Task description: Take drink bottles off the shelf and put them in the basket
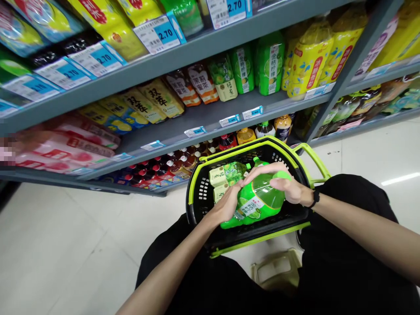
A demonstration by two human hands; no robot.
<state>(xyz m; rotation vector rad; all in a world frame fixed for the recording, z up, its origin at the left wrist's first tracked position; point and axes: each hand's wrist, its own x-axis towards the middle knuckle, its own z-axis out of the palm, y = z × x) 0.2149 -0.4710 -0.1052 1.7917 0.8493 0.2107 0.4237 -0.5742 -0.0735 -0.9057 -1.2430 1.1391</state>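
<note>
head view, hands: left hand [226,205] wraps the lower end of a green bottle [257,201], fingers curled shut round the label end; right hand [285,183] closed over the neck and green cap end, thumb on top.
head view, bottle position: lying on its side, tilted, cap end to the right and slightly higher; held over the near half of the basket [197,192], just above or on the rim, contact hard to tell.
head view, doing it well: judgement only. Keep both grips firm since the bottle looks smooth and full; keep it level and aim it at the free floor of the basket beside the other bottles, not on top of them; keep fingers from getting pinched against the black wall.
head view, basket: black mesh plastic with lime green rim and handles [311,162], resting on the person's lap, black trousers on both sides.
head view, basket contents: at least two more green tea bottles [226,175] lying side by side at the far left, labels up; a further green cap peeks behind the right hand, count uncertain.
head view, shelves: grey shelving [210,116] ahead, rows of bottled drinks, upright green bottles [269,61] of a similar kind on the middle shelf, gaps beside them; price tags [166,33] read 2.70.
head view, floor: pale tiles; a low stool [275,269] shows between the knees.
</note>
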